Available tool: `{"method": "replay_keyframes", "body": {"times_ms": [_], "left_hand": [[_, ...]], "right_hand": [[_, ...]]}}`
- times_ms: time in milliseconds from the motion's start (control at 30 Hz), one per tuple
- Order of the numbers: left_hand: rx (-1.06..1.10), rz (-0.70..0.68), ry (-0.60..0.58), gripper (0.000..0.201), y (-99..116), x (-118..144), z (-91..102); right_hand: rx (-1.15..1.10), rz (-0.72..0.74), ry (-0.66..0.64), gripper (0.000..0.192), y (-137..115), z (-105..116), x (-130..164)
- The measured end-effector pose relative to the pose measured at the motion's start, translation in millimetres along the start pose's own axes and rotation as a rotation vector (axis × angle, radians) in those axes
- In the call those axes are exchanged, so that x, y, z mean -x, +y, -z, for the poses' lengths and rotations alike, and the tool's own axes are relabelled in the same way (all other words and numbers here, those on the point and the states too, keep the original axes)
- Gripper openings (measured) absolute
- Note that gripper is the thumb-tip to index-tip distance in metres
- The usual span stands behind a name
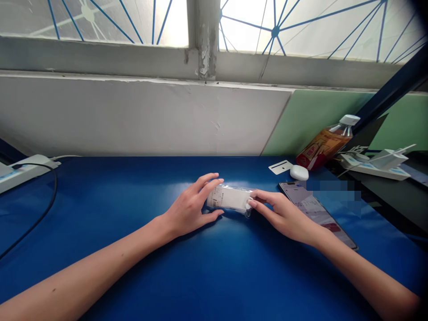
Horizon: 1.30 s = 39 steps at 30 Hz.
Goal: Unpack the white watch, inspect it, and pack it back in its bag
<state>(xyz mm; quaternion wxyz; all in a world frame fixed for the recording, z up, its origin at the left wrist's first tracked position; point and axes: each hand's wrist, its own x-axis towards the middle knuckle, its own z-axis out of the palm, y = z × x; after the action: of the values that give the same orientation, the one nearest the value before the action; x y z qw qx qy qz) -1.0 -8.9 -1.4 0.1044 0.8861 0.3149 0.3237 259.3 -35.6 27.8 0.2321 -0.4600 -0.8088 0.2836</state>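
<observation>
A white box in a clear plastic wrapper lies on the blue tabletop in front of me, with a printed label at its left end. My left hand is curved around that left end, thumb and fingers apart; whether the fingertips touch it I cannot tell. At the other end, my right hand pinches the wrapper between thumb and fingers. A small white round bit shows at those fingertips, too small to name.
To the right lie a smartphone, a white earbud case and a white card. A drink bottle leans behind them. Power strips stand at right and left, with a black cable at left.
</observation>
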Motion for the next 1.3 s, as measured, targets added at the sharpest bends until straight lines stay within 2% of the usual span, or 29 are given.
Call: {"method": "replay_keyframes", "body": {"times_ms": [100, 200, 333, 500, 867, 1300], "left_hand": [[0.010, 0.041, -0.090, 0.062, -1, 0, 0.6], [0.016, 0.079, -0.128, 0.065, -3, -1, 0.4], [0.028, 0.041, -0.162, 0.066, -5, -4, -0.2], [0.030, 0.042, -0.202, 0.064, -3, -5, 0.4], [-0.104, 0.093, -0.156, 0.063, -1, -5, -0.7], [-0.021, 0.076, -0.144, 0.065, -3, -5, -1.5]], "right_hand": [[0.042, -0.031, 0.061, 0.038, 5, -3, 1], [0.233, 0.037, 0.114, 0.051, 10, -4, 2], [0.366, 0.152, -0.015, 0.056, 12, 0, 4], [0.379, 0.107, -0.117, 0.067, 14, 3, 4], [0.373, 0.066, -0.127, 0.068, 17, 3, 4], [0.414, 0.075, -0.098, 0.070, 23, 2, 6]]}}
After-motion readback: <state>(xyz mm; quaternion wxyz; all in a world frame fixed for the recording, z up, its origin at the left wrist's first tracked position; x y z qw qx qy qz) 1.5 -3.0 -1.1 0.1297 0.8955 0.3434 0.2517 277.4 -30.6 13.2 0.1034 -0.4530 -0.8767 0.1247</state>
